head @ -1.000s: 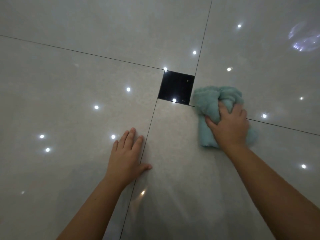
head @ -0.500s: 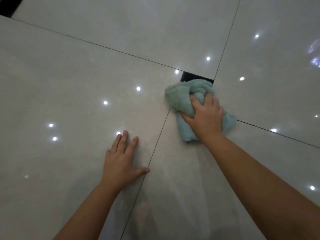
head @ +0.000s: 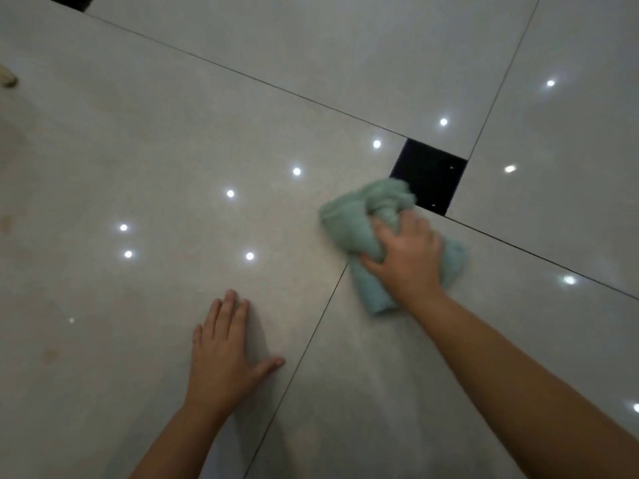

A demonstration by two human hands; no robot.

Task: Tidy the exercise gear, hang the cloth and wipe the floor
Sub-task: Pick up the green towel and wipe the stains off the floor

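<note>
A right hand (head: 406, 257) clenches a bunched green cloth (head: 359, 233), pressing it onto a glossy pale tiled floor (head: 173, 133) where tile seams meet, just beside a small black inset tile (head: 432, 171). The left hand (head: 224, 354) rests open, palm flat on the floor, grasping nothing.

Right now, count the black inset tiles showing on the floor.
2. One black tile sits where the grout lines cross, partly under the green cloth; another black tile is cut off at the top left edge.
</note>
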